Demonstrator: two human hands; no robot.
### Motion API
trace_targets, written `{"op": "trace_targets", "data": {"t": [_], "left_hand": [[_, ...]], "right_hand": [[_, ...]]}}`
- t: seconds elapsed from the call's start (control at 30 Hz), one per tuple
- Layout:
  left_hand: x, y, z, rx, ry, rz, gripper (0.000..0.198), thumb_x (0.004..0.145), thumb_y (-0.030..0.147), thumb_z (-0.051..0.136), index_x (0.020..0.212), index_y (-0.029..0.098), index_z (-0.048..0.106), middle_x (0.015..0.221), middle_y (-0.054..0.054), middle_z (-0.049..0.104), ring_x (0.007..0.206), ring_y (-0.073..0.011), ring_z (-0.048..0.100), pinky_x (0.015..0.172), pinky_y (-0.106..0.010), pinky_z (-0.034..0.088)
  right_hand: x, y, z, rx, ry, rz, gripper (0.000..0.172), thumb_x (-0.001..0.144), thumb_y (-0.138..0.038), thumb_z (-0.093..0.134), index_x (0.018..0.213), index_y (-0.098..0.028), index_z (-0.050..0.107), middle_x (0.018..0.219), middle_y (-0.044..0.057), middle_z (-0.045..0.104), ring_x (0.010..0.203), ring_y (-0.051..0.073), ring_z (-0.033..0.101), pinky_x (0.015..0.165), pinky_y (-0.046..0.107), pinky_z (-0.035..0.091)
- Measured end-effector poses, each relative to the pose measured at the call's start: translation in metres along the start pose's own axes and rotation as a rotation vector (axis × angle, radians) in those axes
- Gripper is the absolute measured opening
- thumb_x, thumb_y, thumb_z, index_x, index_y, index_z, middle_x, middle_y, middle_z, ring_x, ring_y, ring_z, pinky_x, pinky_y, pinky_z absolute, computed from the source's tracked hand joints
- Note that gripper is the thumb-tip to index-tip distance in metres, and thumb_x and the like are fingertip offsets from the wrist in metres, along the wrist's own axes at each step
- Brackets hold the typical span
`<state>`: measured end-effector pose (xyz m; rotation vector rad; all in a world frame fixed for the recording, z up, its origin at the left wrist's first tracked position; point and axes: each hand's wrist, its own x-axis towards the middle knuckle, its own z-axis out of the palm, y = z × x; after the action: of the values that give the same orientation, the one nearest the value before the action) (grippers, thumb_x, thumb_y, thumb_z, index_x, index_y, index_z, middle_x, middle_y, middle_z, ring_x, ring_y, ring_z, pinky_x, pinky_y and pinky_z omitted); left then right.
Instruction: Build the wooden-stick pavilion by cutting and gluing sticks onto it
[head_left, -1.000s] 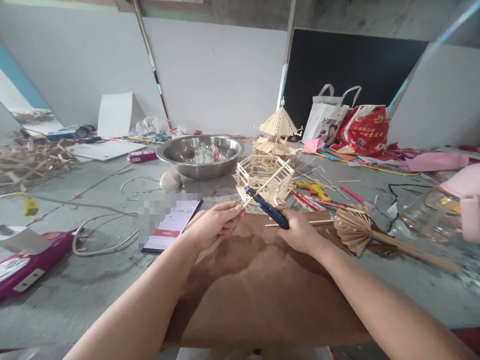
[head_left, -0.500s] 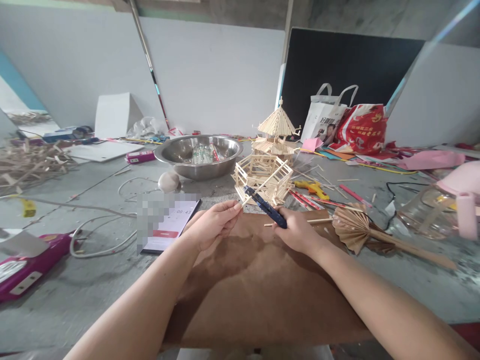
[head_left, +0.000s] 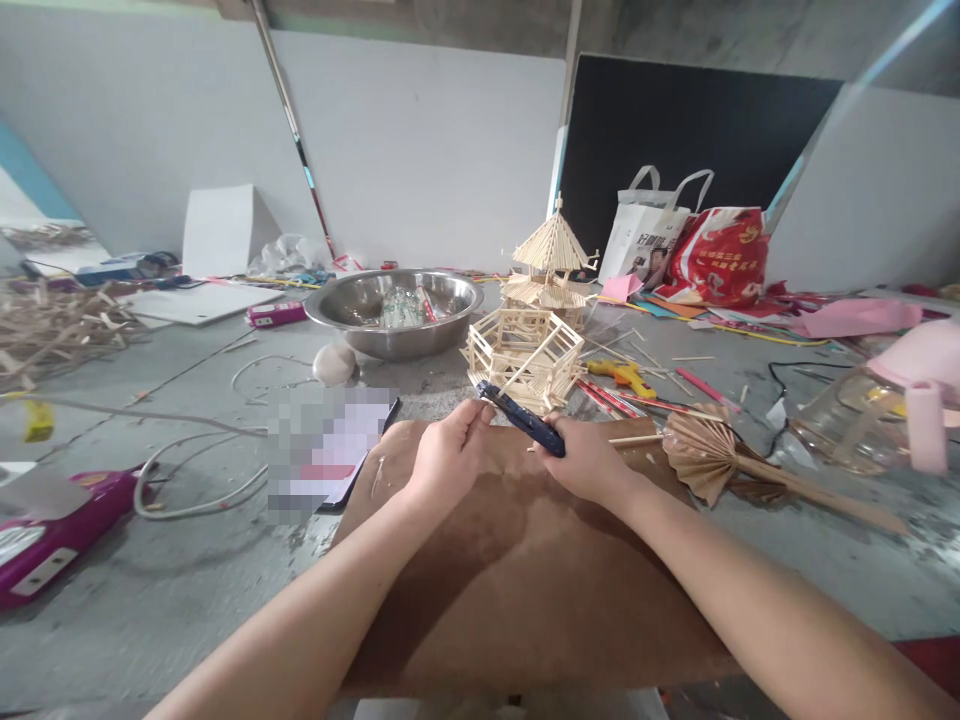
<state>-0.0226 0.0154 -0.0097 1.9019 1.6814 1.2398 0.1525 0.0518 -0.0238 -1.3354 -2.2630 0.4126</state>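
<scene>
My left hand (head_left: pixel 452 445) is closed in a pinch on a thin wooden stick (head_left: pixel 531 362), whose far part slants up and right in front of the stick structure. My right hand (head_left: pixel 589 458) is wrapped round the handles of dark blue pliers (head_left: pixel 525 420). The pliers' jaws lie across the stick, close to my left fingertips; whether they bite on it I cannot tell. Another wooden stick (head_left: pixel 637 440) runs beside my right hand, partly hidden by it. Just beyond both hands stands an open hexagonal frame of wooden sticks (head_left: pixel 491 345). Behind it rises a roofed stick pavilion (head_left: pixel 555 250).
A brown board (head_left: pixel 525 600) lies under my hands. A metal basin (head_left: pixel 337 312), a phone (head_left: pixel 349 450) and a purple power strip (head_left: pixel 67 530) are left. Rightward lie a yellow glue gun (head_left: pixel 621 376), a folded paper fan (head_left: pixel 701 455) and a clear jug (head_left: pixel 840 425).
My left hand has moved right and turned, its fingers now closer to the pliers. The pliers' jaws have shifted slightly left and lie flatter. The view has moved a little.
</scene>
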Motion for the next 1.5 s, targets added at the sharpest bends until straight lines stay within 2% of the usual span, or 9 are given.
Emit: {"op": "trace_targets", "data": {"t": [0.27, 0.37, 0.57, 0.83, 0.97, 1.17, 1.27, 1.37, 1.5], "left_hand": [[0.004, 0.011, -0.007, -0.330, -0.129, 0.004, 0.027, 0.079, 0.037, 0.042, 0.082, 0.015, 0.058, 0.076, 0.000, 0.059, 0.073, -0.0109, 0.050, 0.069, -0.020, 0.038], [0.005, 0.015, -0.011, -0.406, -0.184, -0.074, 0.028, 0.076, 0.039, 0.045, 0.077, 0.014, 0.059, 0.063, 0.001, 0.055, 0.062, -0.0092, 0.048, 0.060, -0.019, 0.038], [0.004, 0.020, -0.012, -0.593, -0.241, -0.220, 0.033, 0.070, 0.045, 0.050, 0.073, 0.013, 0.057, 0.041, 0.008, 0.031, 0.038, -0.0035, 0.025, 0.037, -0.017, 0.020], [0.007, 0.010, -0.018, -0.805, -0.449, -0.380, 0.027, 0.071, 0.043, 0.053, 0.072, 0.015, 0.051, 0.039, 0.010, 0.020, 0.034, -0.0023, 0.015, 0.034, -0.016, 0.010], [0.007, 0.007, -0.019, -0.855, -0.497, -0.407, 0.025, 0.073, 0.041, 0.050, 0.073, 0.016, 0.050, 0.040, 0.010, 0.019, 0.034, -0.0024, 0.013, 0.033, -0.015, 0.009], [0.007, 0.012, -0.015, -0.651, -0.393, -0.294, 0.028, 0.075, 0.043, 0.046, 0.074, 0.015, 0.052, 0.042, 0.009, 0.025, 0.036, -0.0037, 0.018, 0.035, -0.017, 0.014], [0.005, 0.011, -0.009, -0.331, -0.186, -0.131, 0.027, 0.077, 0.040, 0.043, 0.074, 0.016, 0.054, 0.051, 0.004, 0.040, 0.046, -0.0064, 0.033, 0.045, -0.018, 0.027], [0.003, 0.007, -0.003, -0.043, -0.018, -0.035, 0.026, 0.078, 0.038, 0.040, 0.076, 0.018, 0.055, 0.058, 0.002, 0.048, 0.056, -0.0099, 0.041, 0.054, -0.021, 0.032], [0.002, 0.005, -0.002, -0.017, -0.024, -0.003, 0.028, 0.079, 0.038, 0.037, 0.079, 0.018, 0.056, 0.060, 0.002, 0.050, 0.060, -0.0112, 0.043, 0.057, -0.021, 0.033]], "right_hand": [[-0.004, 0.000, -0.004, 0.067, 0.012, -0.050, 0.022, 0.070, -0.024, 0.048, 0.091, -0.017, 0.052, 0.080, 0.006, 0.062, 0.074, 0.018, 0.057, 0.066, 0.026, 0.038], [-0.004, 0.001, -0.004, 0.080, -0.001, -0.055, 0.022, 0.069, -0.023, 0.049, 0.091, -0.018, 0.051, 0.079, 0.005, 0.062, 0.074, 0.018, 0.056, 0.066, 0.025, 0.038], [-0.004, 0.002, -0.008, 0.091, -0.010, -0.083, 0.024, 0.068, -0.020, 0.049, 0.092, -0.018, 0.051, 0.083, 0.005, 0.061, 0.076, 0.018, 0.056, 0.067, 0.026, 0.038], [-0.005, 0.003, -0.009, 0.081, -0.004, -0.117, 0.028, 0.067, -0.018, 0.049, 0.095, -0.018, 0.050, 0.085, 0.005, 0.062, 0.078, 0.019, 0.057, 0.068, 0.026, 0.038], [-0.005, 0.003, -0.010, 0.050, -0.015, -0.121, 0.020, 0.067, -0.018, 0.048, 0.086, -0.018, 0.052, 0.080, 0.005, 0.062, 0.074, 0.018, 0.056, 0.065, 0.025, 0.038], [-0.004, 0.004, -0.008, 0.036, -0.025, -0.085, 0.014, 0.067, -0.019, 0.048, 0.080, -0.018, 0.053, 0.070, 0.003, 0.061, 0.066, 0.017, 0.056, 0.060, 0.024, 0.036], [-0.002, 0.003, -0.005, 0.018, -0.007, -0.048, 0.016, 0.068, -0.022, 0.049, 0.083, -0.018, 0.053, 0.073, 0.004, 0.062, 0.070, 0.018, 0.056, 0.062, 0.024, 0.036], [-0.002, 0.000, -0.003, -0.022, 0.006, -0.005, 0.023, 0.068, -0.023, 0.049, 0.090, -0.016, 0.053, 0.080, 0.007, 0.062, 0.074, 0.019, 0.057, 0.063, 0.025, 0.036], [-0.003, -0.003, -0.004, 0.013, -0.026, -0.017, 0.027, 0.069, -0.025, 0.050, 0.095, -0.017, 0.050, 0.083, 0.007, 0.062, 0.075, 0.019, 0.056, 0.063, 0.025, 0.036]]}}
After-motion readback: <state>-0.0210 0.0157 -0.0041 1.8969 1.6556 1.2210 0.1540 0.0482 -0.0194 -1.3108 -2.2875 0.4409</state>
